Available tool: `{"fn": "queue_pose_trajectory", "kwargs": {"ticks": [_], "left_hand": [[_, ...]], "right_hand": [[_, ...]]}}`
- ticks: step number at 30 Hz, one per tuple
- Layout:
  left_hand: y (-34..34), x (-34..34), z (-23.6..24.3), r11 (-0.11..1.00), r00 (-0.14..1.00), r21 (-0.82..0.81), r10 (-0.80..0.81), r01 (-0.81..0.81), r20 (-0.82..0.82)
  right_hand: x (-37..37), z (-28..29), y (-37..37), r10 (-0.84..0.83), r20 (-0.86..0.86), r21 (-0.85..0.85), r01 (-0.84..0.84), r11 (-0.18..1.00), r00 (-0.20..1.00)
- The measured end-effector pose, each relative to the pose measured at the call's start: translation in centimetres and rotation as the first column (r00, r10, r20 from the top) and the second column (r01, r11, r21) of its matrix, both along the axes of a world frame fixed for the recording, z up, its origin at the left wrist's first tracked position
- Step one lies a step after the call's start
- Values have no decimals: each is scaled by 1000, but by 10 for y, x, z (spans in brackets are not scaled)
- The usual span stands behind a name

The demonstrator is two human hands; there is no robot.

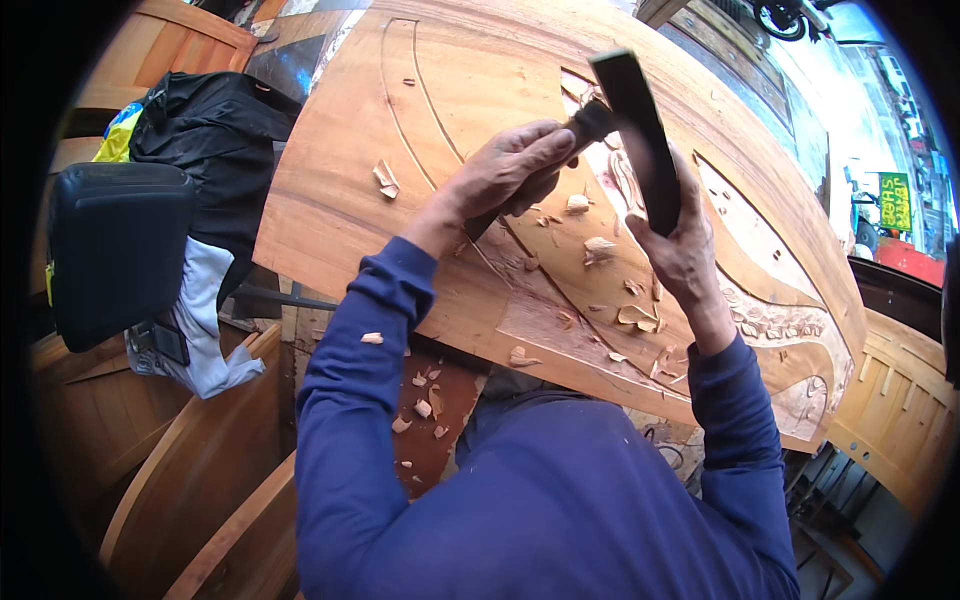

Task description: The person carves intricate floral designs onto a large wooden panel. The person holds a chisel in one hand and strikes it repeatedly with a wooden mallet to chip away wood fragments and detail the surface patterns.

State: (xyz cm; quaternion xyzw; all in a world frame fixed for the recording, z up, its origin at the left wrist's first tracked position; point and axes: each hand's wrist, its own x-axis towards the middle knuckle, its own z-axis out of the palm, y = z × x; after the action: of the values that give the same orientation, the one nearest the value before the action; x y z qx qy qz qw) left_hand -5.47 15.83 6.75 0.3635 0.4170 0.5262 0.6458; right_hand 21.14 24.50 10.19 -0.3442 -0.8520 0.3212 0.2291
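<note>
My left hand point(512, 165) is closed around a chisel point(596, 119). The butt of the chisel's dark handle points up and to the right, and its blade slants down left to a carved line in the wooden panel point(330, 205). Gripped by its lower end in my right hand point(684, 245) is a dark, bar-shaped mallet point(632, 120), standing beside the handle's butt. Whether the two touch, I cannot tell. Curled wood shavings point(598, 250) lie on the panel between my hands. Curved grooves and recessed, carved areas point(770, 315) run across the panel.
To the left stands a black padded chair back point(120, 250), with a dark cloth point(210, 140) and a light grey cloth point(205, 290) near it. Curved wooden boards point(200, 450) are at lower left. More shavings point(424, 408) lie below the panel's near edge. Another wooden panel point(895, 405) is at right.
</note>
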Motion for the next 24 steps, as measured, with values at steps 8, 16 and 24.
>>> {"fn": "queue_pose_trajectory", "kwargs": {"ticks": [8,16,24], "left_hand": [[-88,-42,54,697,716,237,698,-676,-8],[-145,37,15,41,13,257,994,-965,-110],[-154,67,-13,-115,-123,-58,976,-992,177]], "right_hand": [[71,-19,-37,-321,-145,-349,255,902,936],[91,-32,-52,-401,-261,-342,304,889,878],[89,-27,-49,-289,-293,-307,197,931,911]]}}
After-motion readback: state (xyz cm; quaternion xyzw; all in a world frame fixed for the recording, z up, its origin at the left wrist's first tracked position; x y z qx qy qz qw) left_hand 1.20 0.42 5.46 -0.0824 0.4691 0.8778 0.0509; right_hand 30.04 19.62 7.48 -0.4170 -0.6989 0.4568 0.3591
